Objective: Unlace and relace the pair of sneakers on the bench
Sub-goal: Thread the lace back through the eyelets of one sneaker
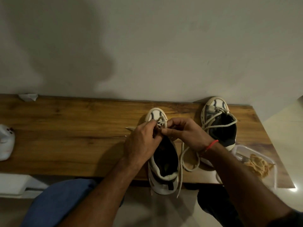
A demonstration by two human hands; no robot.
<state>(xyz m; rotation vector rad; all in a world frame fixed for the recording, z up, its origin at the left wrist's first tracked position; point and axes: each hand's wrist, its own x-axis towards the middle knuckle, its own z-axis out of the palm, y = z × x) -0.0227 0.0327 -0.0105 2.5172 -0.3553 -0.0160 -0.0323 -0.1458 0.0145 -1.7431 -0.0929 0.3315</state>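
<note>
On the near sneaker, low and centre in the frame with its heel over the counter edge, we should keep the lace taut and flat through each eyelet. Our left hand and right hand both pinch it near the toe. It is white, dark-lined and loosely laced, like its mate at right.

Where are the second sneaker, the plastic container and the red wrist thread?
second sneaker (220, 123): head view, dark opening.
plastic container (246, 149): head view, far rim.
red wrist thread (212, 144): head view, band's middle.
</note>
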